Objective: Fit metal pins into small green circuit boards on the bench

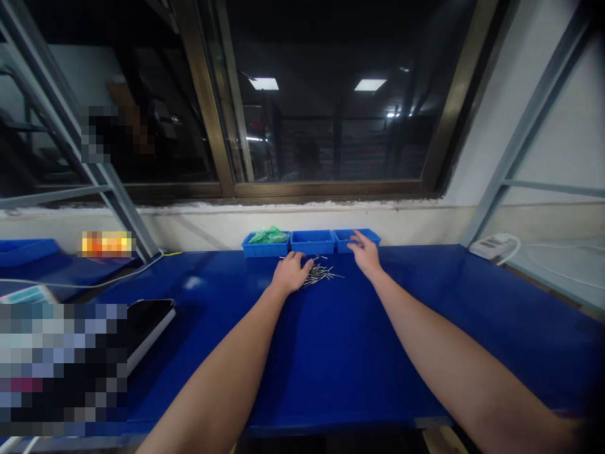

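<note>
A loose pile of thin metal pins [321,275] lies on the blue tabletop [331,353]. My left hand [289,273] rests at the pile's left side, fingers bent and thumb apart from them; its fingertips touch or nearly touch the pins. Over the front of the right-hand blue bin [373,239] is my right hand [366,255], with fingers spread and nothing visible in them. Beside that bin stands a middle blue bin [312,247] with a few small bits inside. The left-hand blue bin [265,250] holds crumpled green plastic [269,235].
A dark, flat device with a pale edge [150,340] lies at the left, partly pixelated. Grey metal posts [125,208] flank the table. A white power strip [495,246] with a cable sits at the far right. Behind the bins are a wall and window.
</note>
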`<action>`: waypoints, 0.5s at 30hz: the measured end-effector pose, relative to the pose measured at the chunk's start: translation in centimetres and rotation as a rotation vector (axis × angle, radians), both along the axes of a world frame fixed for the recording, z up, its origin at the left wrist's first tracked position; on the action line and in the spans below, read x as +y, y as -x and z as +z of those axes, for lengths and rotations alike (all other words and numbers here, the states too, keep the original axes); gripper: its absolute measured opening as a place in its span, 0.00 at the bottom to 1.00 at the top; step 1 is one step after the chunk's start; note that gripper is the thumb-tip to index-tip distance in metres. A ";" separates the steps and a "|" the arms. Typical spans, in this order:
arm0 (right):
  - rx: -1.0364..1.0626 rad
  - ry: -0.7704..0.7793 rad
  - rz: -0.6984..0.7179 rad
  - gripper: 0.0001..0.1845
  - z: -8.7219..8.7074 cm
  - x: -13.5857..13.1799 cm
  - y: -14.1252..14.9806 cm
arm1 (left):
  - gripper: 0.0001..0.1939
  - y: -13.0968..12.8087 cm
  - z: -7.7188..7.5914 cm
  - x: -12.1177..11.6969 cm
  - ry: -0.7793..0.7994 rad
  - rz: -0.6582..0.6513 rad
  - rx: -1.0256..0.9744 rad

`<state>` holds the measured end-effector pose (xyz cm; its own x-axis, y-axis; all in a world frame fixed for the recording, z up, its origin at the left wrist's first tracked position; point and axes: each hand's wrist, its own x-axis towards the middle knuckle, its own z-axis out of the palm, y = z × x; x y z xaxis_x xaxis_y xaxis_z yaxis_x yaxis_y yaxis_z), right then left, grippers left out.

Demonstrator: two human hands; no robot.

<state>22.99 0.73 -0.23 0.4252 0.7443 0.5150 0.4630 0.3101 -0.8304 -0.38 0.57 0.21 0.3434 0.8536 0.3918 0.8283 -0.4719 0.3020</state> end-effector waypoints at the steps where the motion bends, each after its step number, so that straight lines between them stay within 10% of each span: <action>1: -0.052 -0.007 -0.023 0.28 -0.1 -0.2 0.2 | 0.27 0.0 0.1 -0.1 0.013 -0.014 0.013; 8: -0.512 0.107 0.080 0.10 -0.5 -2.5 3.1 | 0.45 -0.1 -0.2 -1.0 0.110 -0.106 0.214; 15: -0.529 0.211 0.287 0.08 -0.2 -2.7 2.8 | 0.45 0.1 -0.4 -0.7 0.158 -0.143 0.246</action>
<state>20.18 -1.97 -0.44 -0.0779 0.8992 0.4305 0.7500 0.3373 -0.5690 -0.45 -0.13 -0.18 0.5320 0.8335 0.1491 0.8143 -0.5519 0.1798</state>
